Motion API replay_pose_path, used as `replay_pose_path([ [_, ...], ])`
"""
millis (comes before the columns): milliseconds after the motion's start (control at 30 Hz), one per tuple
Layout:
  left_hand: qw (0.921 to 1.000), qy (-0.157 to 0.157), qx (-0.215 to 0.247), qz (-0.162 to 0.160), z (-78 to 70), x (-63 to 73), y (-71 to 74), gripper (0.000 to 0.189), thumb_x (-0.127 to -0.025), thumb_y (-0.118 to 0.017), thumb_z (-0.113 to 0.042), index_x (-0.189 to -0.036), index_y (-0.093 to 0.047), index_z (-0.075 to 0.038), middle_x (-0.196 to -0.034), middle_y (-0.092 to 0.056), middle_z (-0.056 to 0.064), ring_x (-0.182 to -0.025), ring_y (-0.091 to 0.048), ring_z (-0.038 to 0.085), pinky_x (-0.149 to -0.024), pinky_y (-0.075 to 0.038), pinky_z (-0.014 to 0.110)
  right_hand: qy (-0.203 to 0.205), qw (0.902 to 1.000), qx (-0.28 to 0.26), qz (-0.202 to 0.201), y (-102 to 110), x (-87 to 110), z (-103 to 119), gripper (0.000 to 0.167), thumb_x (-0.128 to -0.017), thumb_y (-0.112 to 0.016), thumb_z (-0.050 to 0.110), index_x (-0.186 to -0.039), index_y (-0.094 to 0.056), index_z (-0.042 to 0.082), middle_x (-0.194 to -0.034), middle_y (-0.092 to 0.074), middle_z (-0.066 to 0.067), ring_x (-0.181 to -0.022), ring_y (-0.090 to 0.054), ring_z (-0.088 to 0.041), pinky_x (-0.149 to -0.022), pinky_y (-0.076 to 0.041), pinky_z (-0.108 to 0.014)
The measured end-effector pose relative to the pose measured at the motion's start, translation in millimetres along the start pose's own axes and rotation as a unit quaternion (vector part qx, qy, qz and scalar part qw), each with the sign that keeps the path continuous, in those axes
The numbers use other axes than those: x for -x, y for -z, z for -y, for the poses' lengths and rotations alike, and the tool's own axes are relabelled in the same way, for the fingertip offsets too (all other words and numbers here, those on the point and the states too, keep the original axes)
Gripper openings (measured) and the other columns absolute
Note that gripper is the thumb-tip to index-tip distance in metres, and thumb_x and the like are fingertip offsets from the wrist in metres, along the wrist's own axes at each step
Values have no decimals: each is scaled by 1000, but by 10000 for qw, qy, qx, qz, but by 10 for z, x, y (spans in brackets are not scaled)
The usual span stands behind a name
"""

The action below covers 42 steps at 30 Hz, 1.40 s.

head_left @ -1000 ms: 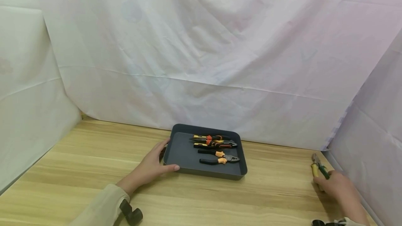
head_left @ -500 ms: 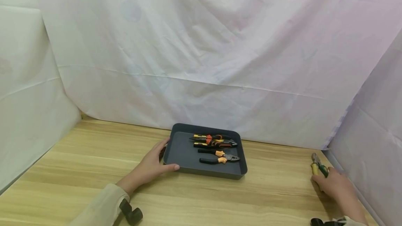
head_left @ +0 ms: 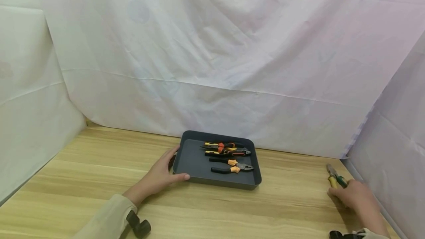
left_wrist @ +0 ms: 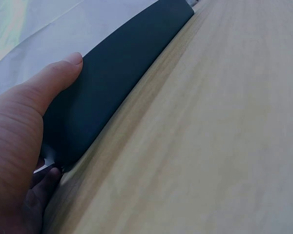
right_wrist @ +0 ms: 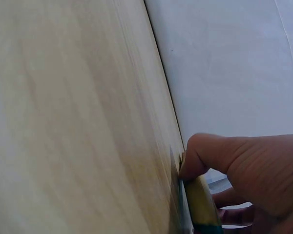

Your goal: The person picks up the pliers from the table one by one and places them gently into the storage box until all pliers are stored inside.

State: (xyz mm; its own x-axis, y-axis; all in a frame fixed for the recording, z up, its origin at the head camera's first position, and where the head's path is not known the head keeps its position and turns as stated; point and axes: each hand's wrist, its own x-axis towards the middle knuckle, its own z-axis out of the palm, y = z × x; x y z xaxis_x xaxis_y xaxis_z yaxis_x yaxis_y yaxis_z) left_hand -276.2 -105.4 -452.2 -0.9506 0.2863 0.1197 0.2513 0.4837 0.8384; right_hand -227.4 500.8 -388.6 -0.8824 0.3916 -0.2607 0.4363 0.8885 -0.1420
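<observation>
A dark grey tray [head_left: 196,158] sits near the back of the wooden table in the head view. My left hand [head_left: 159,174] grips its near left corner, thumb on the front rim and fingers along the left side; in the left wrist view the thumb lies against the tray's wall [left_wrist: 107,83]. Inside are combination pliers [head_left: 244,167] with black and orange handles, and several more pliers [head_left: 229,151] overlapping behind them. Far to the right, my right hand [head_left: 355,196] holds diagonal-looking pliers [head_left: 333,174] by their yellow and green handles. Its fingers partly hide the handles.
White cloth [head_left: 216,58] hangs behind the table [head_left: 212,209], with more cloth on the left and right sides. The right-hand cloth [head_left: 398,139] stands close beside my right hand. Bare wood separates the tray from that hand.
The pliers in my right hand have shifted slightly left, their head tilting a little further left. My left hand and the tray stay where they were.
</observation>
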Motion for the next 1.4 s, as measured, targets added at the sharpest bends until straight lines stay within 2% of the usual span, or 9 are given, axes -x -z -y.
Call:
replay_pose_path([
  [133, 10000, -7, 18, 1, 1, -1, -1, 111, -78, -84, -52, -162, -24, -12, -164, -30, 19, -144, -43, 42, -116, -39, 59, -76, 9998, 42, -158, 13, 23, 34, 99, -77, -73, 60, -126, -44, -21, -104, -55, -39, -83, -55, -38, -62, -50, -49],
  [400, 10000, 39, 32, 20, -11, 8, 1, 111, -78, -84, -53, -162, -23, -12, -165, -29, 19, -145, -41, 42, -116, -39, 59, -65, 9993, -1, -364, 10, 47, 67, 92, -73, -78, 57, -120, -50, -16, -101, -56, -34, -81, -55, -36, -59, -47, -50],
  [667, 10000, 31, -16, -7, -3, 10, 1, 111, -77, -84, -54, -162, -24, -12, -164, -29, 19, -145, -42, 42, -117, -39, 59, -13, 9989, 22, -470, 8, 54, 120, 96, -71, -81, 53, -127, -47, -17, -102, -54, -34, -83, -52, -36, -59, -46, -47],
  [1000, 10000, 28, 26, -7, 2, -6, -6, 112, -77, -85, -53, -161, -24, -11, -164, -30, 20, -145, -42, 42, -117, -39, 57, 569, 9936, -118, -966, 53, 59, 172, 93, -71, -82, 49, -133, -47, -11, -97, -57, -30, -82, -52, -35, -56, -44, -41],
  [1233, 10000, 41, 75, 24, -6, -3, -9, 112, -77, -85, -52, -162, -24, -12, -164, -30, 19, -145, -43, 41, -117, -39, 57, 917, 9890, -73, -1157, 85, 58, 215, 89, -71, -82, 42, -133, -49, -12, -96, -59, -30, -79, -55, -34, -54, -43, -37],
  [1400, 9999, 56, 99, 26, -13, -3, -6, 112, -77, -85, -51, -162, -24, -12, -164, -30, 19, -144, -43, 40, -117, -39, 56, 1176, 9854, -45, -1231, 129, 67, 260, 88, -72, -84, 40, -132, -49, -14, -94, -61, -31, -80, -56, -36, -57, -46, -41],
])
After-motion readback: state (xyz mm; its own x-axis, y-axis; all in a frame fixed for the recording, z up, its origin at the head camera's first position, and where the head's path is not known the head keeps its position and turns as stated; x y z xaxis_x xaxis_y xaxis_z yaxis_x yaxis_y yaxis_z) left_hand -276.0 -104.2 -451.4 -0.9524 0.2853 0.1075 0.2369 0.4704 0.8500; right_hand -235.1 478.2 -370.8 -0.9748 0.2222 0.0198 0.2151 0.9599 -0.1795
